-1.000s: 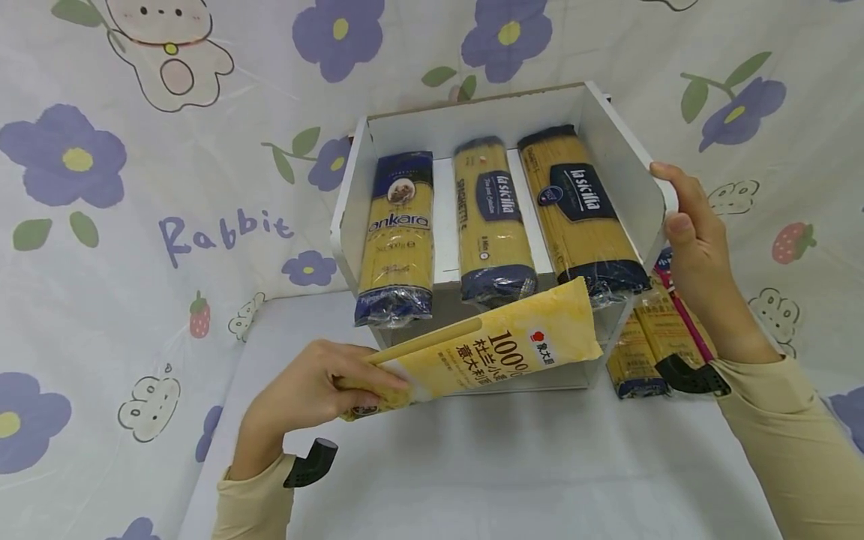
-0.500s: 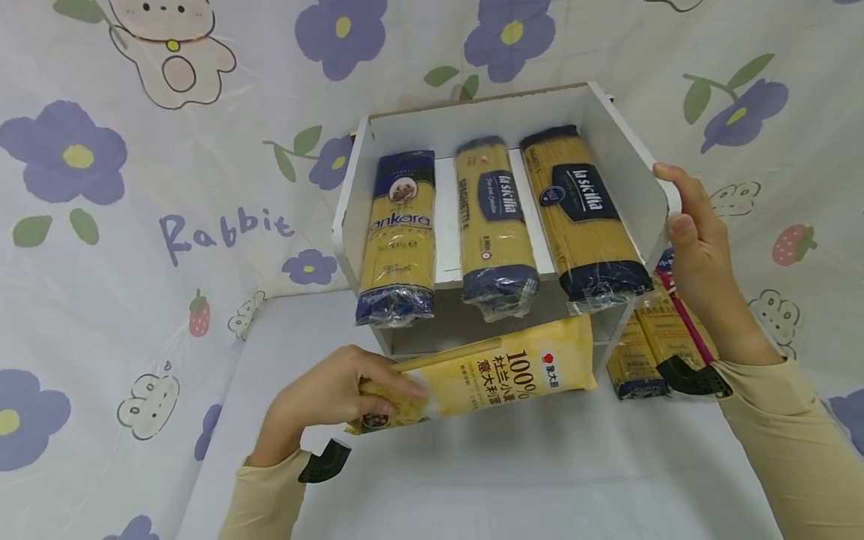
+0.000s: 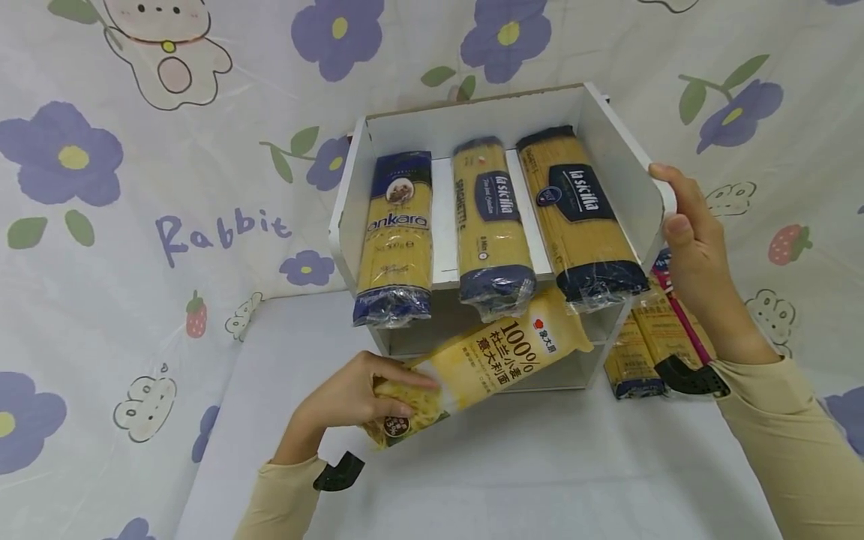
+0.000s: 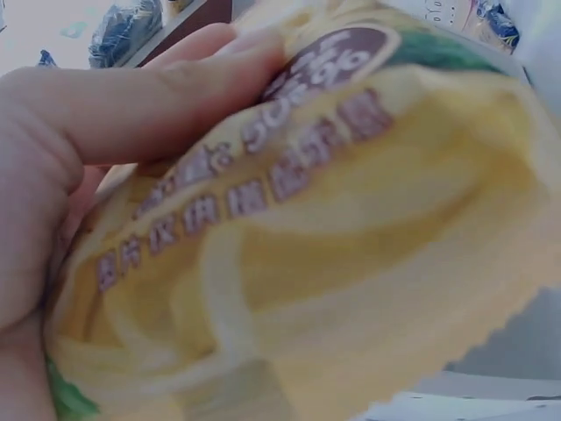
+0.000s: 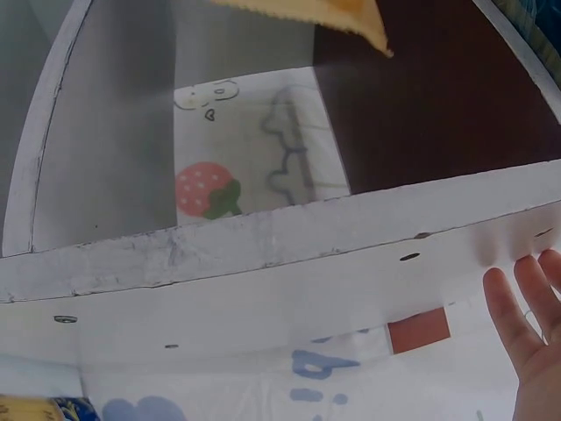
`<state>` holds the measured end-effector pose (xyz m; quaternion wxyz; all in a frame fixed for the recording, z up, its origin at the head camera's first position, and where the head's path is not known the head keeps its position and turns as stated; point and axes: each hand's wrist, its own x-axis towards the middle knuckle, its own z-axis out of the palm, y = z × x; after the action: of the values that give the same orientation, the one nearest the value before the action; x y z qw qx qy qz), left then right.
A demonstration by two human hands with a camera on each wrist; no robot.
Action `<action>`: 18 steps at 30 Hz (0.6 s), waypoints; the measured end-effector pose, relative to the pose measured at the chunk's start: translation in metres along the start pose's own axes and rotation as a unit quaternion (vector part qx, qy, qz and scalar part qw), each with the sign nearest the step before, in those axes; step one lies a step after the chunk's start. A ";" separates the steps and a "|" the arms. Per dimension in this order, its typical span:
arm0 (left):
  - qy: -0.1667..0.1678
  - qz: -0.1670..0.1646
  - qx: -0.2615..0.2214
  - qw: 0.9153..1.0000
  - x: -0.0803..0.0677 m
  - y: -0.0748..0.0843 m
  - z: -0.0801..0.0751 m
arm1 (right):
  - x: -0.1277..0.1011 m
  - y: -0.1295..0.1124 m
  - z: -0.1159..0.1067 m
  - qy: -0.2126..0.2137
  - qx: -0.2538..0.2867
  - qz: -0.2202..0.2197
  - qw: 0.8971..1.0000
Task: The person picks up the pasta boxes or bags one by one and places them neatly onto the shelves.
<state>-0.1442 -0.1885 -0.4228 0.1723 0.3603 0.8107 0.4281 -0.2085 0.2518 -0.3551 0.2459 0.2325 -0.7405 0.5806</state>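
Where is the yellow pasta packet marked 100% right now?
In the head view, the yellow packet is gripped in the left hand, tilted, at the lower opening of the white shelf, just below the middle upper pack.

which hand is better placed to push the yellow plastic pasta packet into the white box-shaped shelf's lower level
Probably the left hand: it grips the packet, whose far end points at the shelf under its top level. The right hand holds the shelf's side.
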 end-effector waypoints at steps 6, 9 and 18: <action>0.037 -0.016 -0.036 0.999 -0.003 -0.008 0.011 | 0.000 0.001 0.000 -0.001 0.000 -0.006 1.000; 0.062 -0.031 -0.058 0.996 -0.005 -0.011 0.017 | 0.000 0.000 0.000 -0.002 -0.003 -0.003 1.000; 0.136 -0.041 -0.111 0.984 -0.009 -0.019 0.031 | 0.001 0.000 0.001 0.003 0.000 -0.005 1.000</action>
<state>-0.1281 -0.1846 -0.4570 0.1171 0.2441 0.7880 0.5529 -0.2091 0.2506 -0.3543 0.2507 0.2342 -0.7386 0.5803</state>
